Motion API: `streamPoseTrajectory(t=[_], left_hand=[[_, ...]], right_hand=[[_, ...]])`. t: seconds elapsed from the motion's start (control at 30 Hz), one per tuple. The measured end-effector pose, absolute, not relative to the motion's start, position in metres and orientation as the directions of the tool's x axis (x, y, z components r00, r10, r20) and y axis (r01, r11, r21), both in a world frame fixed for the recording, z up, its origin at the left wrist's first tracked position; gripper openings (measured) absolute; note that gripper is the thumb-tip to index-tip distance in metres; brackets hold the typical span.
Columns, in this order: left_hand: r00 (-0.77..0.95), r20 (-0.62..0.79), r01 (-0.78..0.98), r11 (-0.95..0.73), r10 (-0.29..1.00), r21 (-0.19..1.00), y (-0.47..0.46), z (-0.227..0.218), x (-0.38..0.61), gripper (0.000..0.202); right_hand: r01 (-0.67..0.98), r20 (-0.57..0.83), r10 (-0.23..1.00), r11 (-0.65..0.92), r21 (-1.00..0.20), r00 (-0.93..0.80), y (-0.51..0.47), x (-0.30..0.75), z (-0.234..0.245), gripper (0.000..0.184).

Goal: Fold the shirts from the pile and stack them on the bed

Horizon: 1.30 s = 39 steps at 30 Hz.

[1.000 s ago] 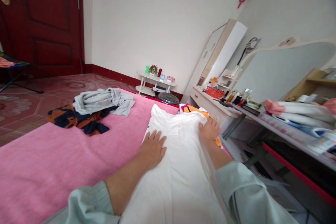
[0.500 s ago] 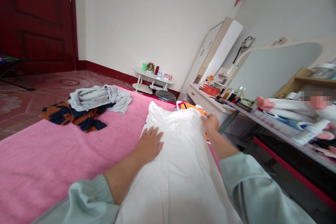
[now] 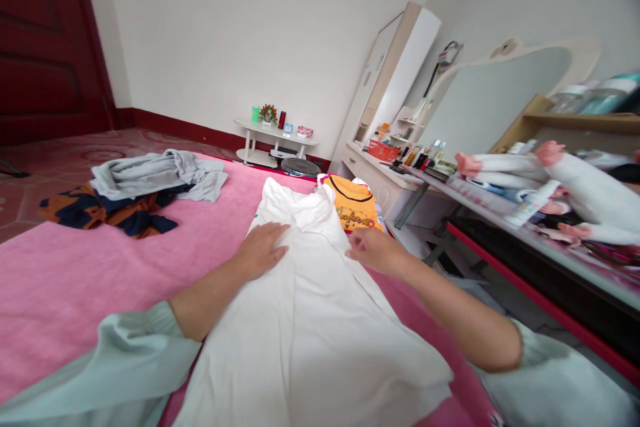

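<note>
A white shirt [image 3: 310,293] lies lengthwise in front of me on a pink blanket [image 3: 200,260], its right side folded in toward the middle at the far end. My left hand [image 3: 263,250] rests flat on the shirt's left side, fingers stretched out. At the right edge of the shirt is my right hand [image 3: 374,251], its fingers loosely curled and slightly apart, with no cloth visible between them. Just beyond it lies an orange garment [image 3: 350,200] with a dark neckline and lettering, partly covered by the shirt.
A grey garment [image 3: 160,173] is heaped on an orange and navy one [image 3: 145,217] at the left. Along the right runs a cluttered table [image 3: 493,213] with pinkish-white doll-like limbs. A dresser [image 3: 360,160] and a low white stand [image 3: 250,125] are farther back.
My right hand has moved inward and let go of the shirt's right edge, which now lies folded over. More of the orange garment shows. The view has shifted right, with my left hand still flat.
</note>
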State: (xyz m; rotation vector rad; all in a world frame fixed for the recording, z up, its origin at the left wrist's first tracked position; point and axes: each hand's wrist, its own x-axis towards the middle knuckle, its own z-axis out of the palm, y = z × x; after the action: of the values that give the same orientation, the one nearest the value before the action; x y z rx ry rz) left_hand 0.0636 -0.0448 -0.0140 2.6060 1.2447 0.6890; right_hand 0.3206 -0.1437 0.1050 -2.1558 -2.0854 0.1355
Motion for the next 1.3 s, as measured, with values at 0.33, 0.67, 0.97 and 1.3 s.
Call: streamPoseTrajectory(t=[0.33, 0.67, 0.97, 1.3], left_hand=[[0.449, 0.195, 0.803, -0.489, 0.872, 0.341, -0.018, 0.012, 0.105, 0.079], [0.243, 0.228, 0.652, -0.333, 0.943, 0.681, 0.029, 0.021, 0.143, 0.013], [-0.027, 0.084, 0.177, -0.078, 0.996, 0.981, 0.074, 0.059, 0.125, 0.016], [-0.03, 0.069, 0.071, -0.066, 0.997, 0.995, 0.074, 0.011, 0.088, 0.039]], right_hand=[[0.994, -0.268, 0.963, -0.069, -0.09, 0.042, -0.261, 0.37, 0.083, 0.013], [0.708, -0.085, 0.996, -0.078, -0.702, 0.026, -0.25, 0.326, 0.098, 0.031], [0.388, -0.219, 0.954, -0.125, -0.913, -0.206, -0.24, 0.255, 0.088, 0.023], [0.486, -0.234, 0.924, -0.061, -0.872, -0.302, -0.201, 0.241, 0.047, 0.018]])
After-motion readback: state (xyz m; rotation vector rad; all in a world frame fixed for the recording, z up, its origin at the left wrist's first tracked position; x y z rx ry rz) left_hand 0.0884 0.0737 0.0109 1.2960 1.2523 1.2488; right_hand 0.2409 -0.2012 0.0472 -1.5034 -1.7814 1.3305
